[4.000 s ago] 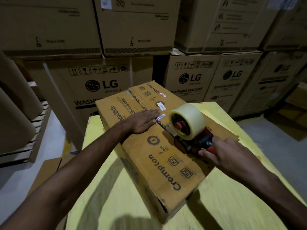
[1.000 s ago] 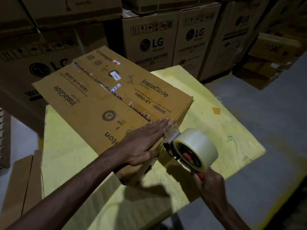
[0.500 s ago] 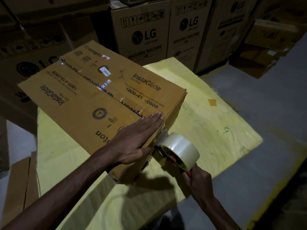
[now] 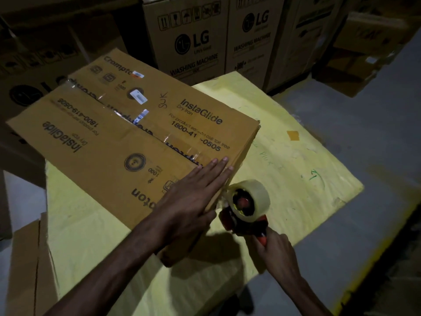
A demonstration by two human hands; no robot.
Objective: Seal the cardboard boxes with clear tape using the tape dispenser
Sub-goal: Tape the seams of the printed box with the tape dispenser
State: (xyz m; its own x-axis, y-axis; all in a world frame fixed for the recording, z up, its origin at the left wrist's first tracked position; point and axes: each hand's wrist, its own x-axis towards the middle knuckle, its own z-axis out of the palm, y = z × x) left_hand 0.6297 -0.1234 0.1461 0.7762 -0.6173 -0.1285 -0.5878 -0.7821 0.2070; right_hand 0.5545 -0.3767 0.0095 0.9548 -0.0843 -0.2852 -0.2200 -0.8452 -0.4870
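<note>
I am pressing my left hand (image 4: 193,197) flat on the cardboard box (image 4: 109,142), fingers straight and together, fingertips lying at the near end of the top seam. The box's flaps are closed, so I cannot tell what is inside; the print reads "InstaGlide Dry Iron". A strip of clear tape (image 4: 175,144) is running along the seam away from my left hand to the far edge.

My right hand (image 4: 276,249) is gripping the handle of the tape dispenser (image 4: 243,221), fingers curled round it. The dispenser is sitting just beside my left thumb, its front end touching the box's end face below the top edge, with the tape roll (image 4: 260,193) turned up and outward.

The box is lying on the yellow worktop (image 4: 300,179), and its near corner is standing close under my left wrist. Beyond my right hand the worktop is running bare to its edge, then grey floor (image 4: 369,124). Large LG cartons (image 4: 193,42) are standing close beyond the box, far from both hands. Flattened cardboard (image 4: 25,258) is lying beside my left forearm.

Four seconds ago the dispenser was riding on top at mid-seam and my left hand was holding the middle; now both are at the near edge, the dispenser over onto the end face.
</note>
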